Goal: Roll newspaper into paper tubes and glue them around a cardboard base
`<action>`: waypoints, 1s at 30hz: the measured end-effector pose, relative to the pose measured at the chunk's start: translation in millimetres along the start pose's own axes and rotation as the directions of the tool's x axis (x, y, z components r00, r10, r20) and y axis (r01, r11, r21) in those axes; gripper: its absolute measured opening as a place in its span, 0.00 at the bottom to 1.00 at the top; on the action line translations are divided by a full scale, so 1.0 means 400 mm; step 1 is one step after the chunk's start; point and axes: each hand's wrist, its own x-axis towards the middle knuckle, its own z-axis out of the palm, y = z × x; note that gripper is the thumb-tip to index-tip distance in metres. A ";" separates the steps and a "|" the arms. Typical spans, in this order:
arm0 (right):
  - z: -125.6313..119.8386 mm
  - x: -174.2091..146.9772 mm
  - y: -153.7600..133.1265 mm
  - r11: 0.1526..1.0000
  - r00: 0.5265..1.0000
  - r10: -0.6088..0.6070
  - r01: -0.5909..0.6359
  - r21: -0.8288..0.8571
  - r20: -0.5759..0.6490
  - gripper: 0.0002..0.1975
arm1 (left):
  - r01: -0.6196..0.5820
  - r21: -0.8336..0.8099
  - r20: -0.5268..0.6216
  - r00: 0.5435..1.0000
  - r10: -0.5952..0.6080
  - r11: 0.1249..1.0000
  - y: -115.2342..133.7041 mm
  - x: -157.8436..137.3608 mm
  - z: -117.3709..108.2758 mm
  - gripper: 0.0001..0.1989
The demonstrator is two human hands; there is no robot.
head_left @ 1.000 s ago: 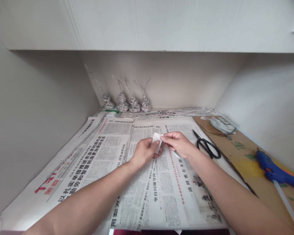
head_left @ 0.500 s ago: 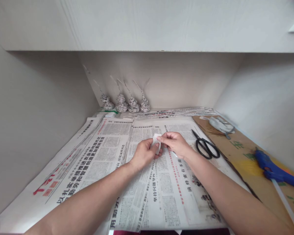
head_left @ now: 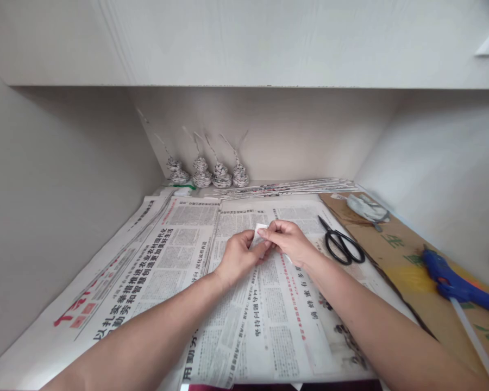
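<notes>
A small white piece of paper (head_left: 259, 229) is pinched between both hands above the middle of the spread newspaper (head_left: 244, 326). My left hand (head_left: 239, 254) is closed on its lower left side, thumb on top. From the right, my right hand (head_left: 290, 240) grips the same piece with thumb and fingers, its fingertips close to the left thumb. Most of the paper is hidden by the fingers; a pale edge also shows below the right hand. Black-handled scissors (head_left: 342, 244) lie just right of my right hand.
Several woven newspaper gourd shapes (head_left: 220, 176) stand at the back left beside a bundle of thin paper rods (head_left: 285, 188). On the right, cardboard (head_left: 407, 271) bears a blue glue gun (head_left: 452, 282) and a crumpled grey-white bundle (head_left: 367, 208). A cabinet panel (head_left: 244, 43) overhangs the back.
My fingers have drawn closer together over the white paper, and less of it shows now. The left thumb has shifted slightly right. Other things lie as before.
</notes>
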 end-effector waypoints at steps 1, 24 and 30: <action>0.002 0.000 0.001 1.000 1.000 -0.011 0.011 -0.005 0.001 0.18 | 0.015 -0.025 0.002 1.000 -0.015 1.000 0.000 0.000 0.001 0.13; 0.006 -0.004 -0.020 1.000 0.999 0.009 -0.009 -0.009 -0.046 0.14 | 0.016 -0.062 0.014 1.000 -0.016 0.998 -0.004 0.001 0.004 0.14; 0.000 -0.006 -0.020 1.000 0.998 0.006 -0.007 -0.010 -0.056 0.15 | 0.055 -0.135 0.064 0.997 -0.047 0.989 -0.004 0.000 0.004 0.14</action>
